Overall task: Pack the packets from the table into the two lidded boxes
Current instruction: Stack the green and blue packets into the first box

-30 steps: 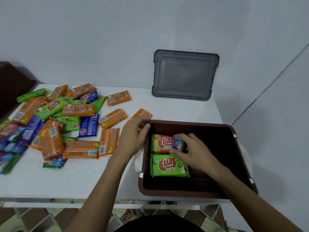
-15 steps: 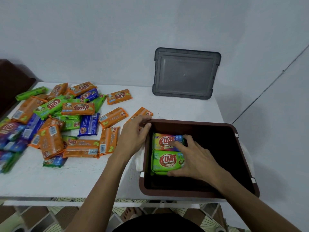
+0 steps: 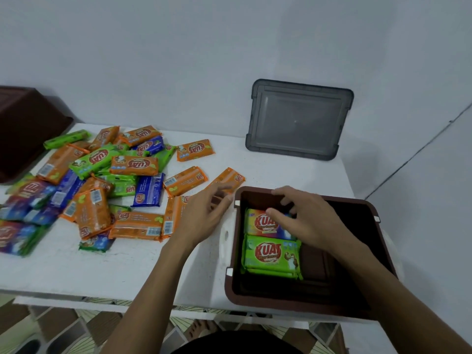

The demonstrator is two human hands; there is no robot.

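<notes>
A brown box [image 3: 301, 304] stands open at the table's front right. Inside, against its left wall, lie a green packet [image 3: 272, 255] and behind it a multicoloured packet [image 3: 258, 222]. My right hand [image 3: 304, 218] hovers over the multicoloured packet with loosely spread fingers and holds nothing. My left hand [image 3: 204, 215] is open above the table just left of the box, its fingers over an orange packet [image 3: 228, 178]. A heap of orange, green and blue packets [image 3: 102, 180] covers the table's left half.
A grey lid [image 3: 298, 121] leans against the wall behind the box. A second dark brown box [image 3: 23, 129] sits at the far left edge. White table [image 3: 89, 272] has bare surface along its front. The wall is close on the right.
My right hand has lifted off the green packet and moved back over the multicoloured one. My left hand has come off the box's rim and shifted slightly left. Both packets lie settled in the box.
</notes>
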